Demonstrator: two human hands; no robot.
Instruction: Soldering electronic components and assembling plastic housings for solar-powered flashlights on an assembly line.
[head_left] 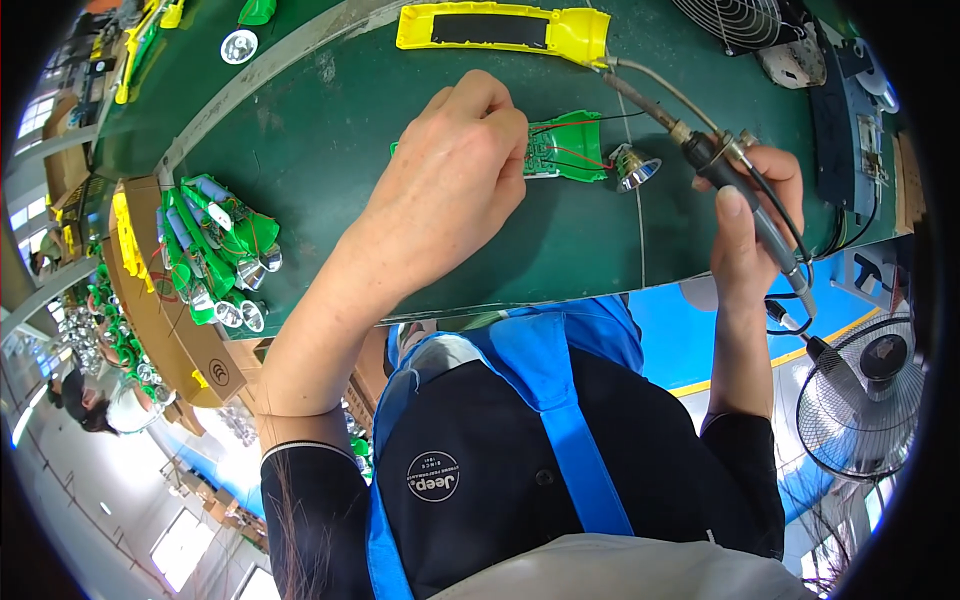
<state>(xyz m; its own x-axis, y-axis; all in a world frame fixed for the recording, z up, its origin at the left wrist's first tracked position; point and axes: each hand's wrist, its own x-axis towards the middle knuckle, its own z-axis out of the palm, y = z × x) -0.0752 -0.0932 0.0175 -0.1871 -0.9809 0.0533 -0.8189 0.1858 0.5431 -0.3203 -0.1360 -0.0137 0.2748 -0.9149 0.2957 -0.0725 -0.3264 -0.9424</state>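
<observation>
A green flashlight half-shell (578, 146) lies on the bench with a circuit board (538, 152) and thin red and black wires in it. My left hand (455, 165) is over its left part, fingers curled and closed; what they pinch is hidden beneath them. At the shell's right end a silvery reflector cup (634, 168) hangs on a red wire, lying on the bench. My right hand (750, 215) grips a soldering iron (741, 182) with a thin feed tube along it. The iron points up and left, its front end near a yellow half-shell (500, 30), apart from the board.
Several wired green shells with reflectors (215, 250) are piled at the bench's left edge, beside a cardboard box (180, 320) with yellow parts. A fan (735, 20) and a dark metal unit (850, 130) stand far right. Another fan (860, 395) is below the bench's right side.
</observation>
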